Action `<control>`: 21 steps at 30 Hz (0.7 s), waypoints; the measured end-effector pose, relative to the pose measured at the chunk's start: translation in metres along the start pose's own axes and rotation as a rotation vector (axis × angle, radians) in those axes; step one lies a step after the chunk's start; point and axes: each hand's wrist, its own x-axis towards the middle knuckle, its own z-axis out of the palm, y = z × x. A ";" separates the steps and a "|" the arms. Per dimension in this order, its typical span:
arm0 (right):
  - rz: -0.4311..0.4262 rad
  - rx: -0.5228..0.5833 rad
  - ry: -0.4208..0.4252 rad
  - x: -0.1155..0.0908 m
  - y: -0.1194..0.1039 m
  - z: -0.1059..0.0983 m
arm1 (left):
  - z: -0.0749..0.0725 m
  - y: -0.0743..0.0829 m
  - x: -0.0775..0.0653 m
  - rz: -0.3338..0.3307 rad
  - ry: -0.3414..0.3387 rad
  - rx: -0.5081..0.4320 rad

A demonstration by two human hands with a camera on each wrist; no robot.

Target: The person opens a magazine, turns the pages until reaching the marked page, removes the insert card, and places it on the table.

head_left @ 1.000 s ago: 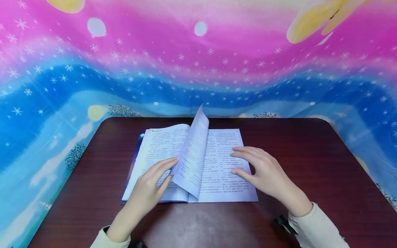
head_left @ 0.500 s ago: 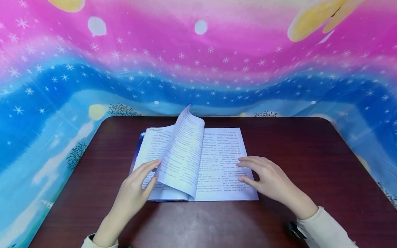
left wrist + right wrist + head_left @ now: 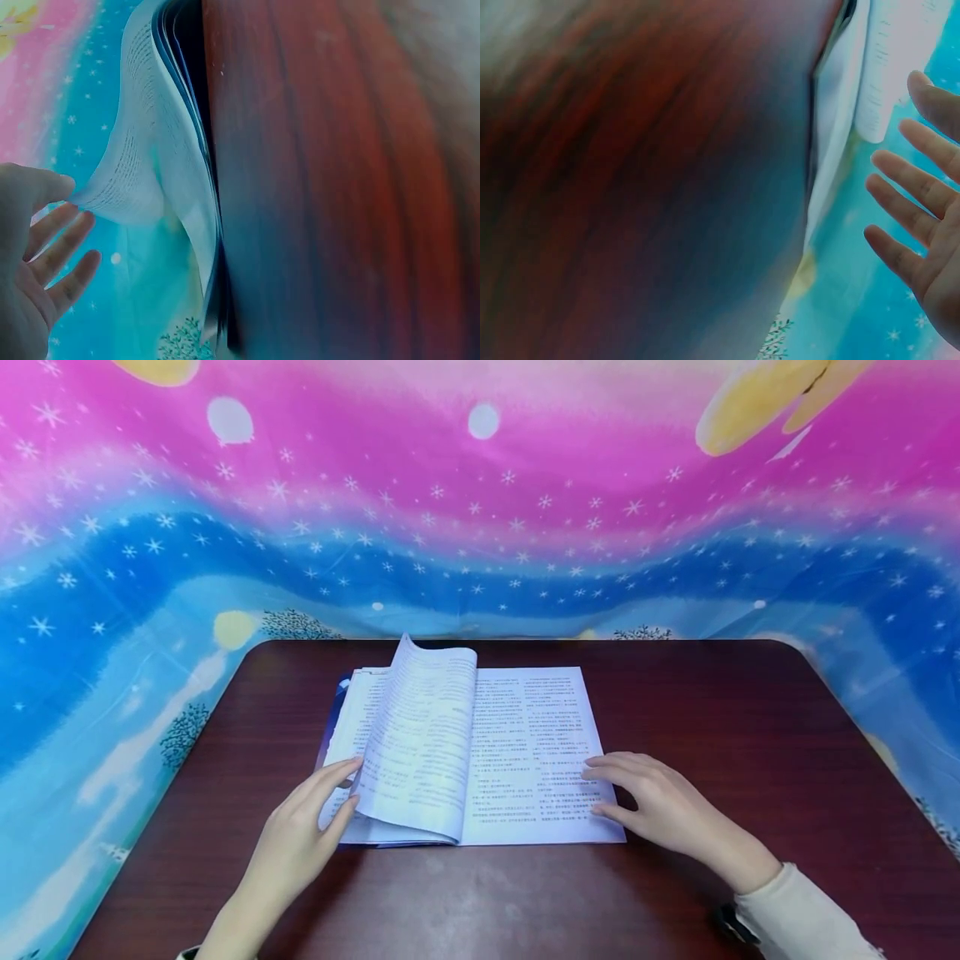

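An open magazine (image 3: 543, 743) with columns of small print lies on the table. One of its pages (image 3: 423, 735) is lifted and bows over toward the left side, its top corner raised. The left hand (image 3: 296, 835) pinches the outer edge of that page between thumb and fingertips. In the left wrist view, the page (image 3: 127, 176) curves up to the thumb and forefinger of the left hand (image 3: 41, 247), the other fingers spread. Over the magazine's right edge hovers the right hand (image 3: 656, 802). Its fingers are spread and hold nothing, as the right hand (image 3: 922, 195) shows in the right wrist view.
The dark reddish-brown table (image 3: 480, 902) has rounded far corners. Behind and beside it hangs a pink and blue cloth (image 3: 420, 510) printed with snowflakes. Part of the magazine's dark blue cover (image 3: 327, 735) shows at the left.
The left hand has drawn the page from near upright over to the left and down. The right hand has shifted slightly right and toward the person.
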 end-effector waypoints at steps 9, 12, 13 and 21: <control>0.028 -0.007 -0.067 -0.006 0.006 0.003 | -0.007 -0.007 -0.008 -0.086 -0.071 0.048; 0.032 -0.009 -0.079 -0.008 0.008 0.004 | -0.011 -0.009 -0.009 -0.127 -0.095 0.055; 0.034 -0.008 -0.084 -0.009 0.008 0.004 | -0.012 -0.009 -0.010 -0.144 -0.107 0.057; 0.049 -0.012 -0.136 -0.016 0.013 0.006 | -0.019 -0.015 -0.011 -0.264 -0.238 0.061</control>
